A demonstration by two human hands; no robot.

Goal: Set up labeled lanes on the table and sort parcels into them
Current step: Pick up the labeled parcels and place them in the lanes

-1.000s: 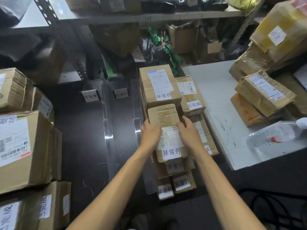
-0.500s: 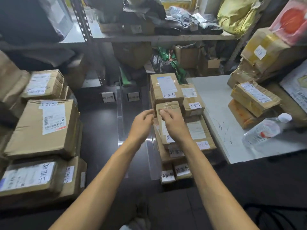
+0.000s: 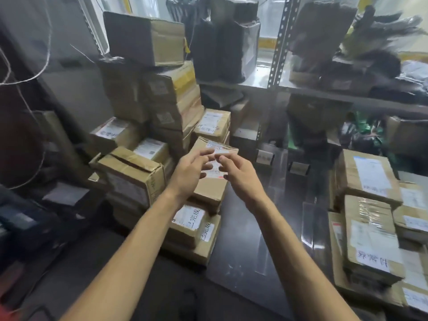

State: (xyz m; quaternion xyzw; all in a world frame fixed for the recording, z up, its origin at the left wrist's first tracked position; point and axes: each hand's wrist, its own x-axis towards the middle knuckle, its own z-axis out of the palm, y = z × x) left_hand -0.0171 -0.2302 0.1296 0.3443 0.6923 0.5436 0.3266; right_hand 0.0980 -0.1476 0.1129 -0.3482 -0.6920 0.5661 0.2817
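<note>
A cardboard parcel (image 3: pixel 209 193) with a white label lies on top of the left stack, above parcels (image 3: pixel 188 224) with handwritten white labels. My left hand (image 3: pixel 191 173) and my right hand (image 3: pixel 239 177) meet over its far end. Their loosely curled fingertips touch the label area, and neither hand clearly grips the parcel. On the dark table (image 3: pixel 240 239), two small lane signs (image 3: pixel 265 157) (image 3: pixel 298 169) stand at the back. Clear divider strips (image 3: pixel 309 225) run between the lanes. Labelled parcels (image 3: pixel 370 242) fill the right lane.
More cardboard boxes (image 3: pixel 129 179) are piled high at the left, up to a tall stack (image 3: pixel 171 93). A metal shelf (image 3: pixel 324 91) with dark bags and boxes runs across the back. A dark device (image 3: pixel 20 225) sits at the far left.
My view and both hands have swung left, away from the parcel stack in the right lane. The hands now meet over a parcel on the left stack.
</note>
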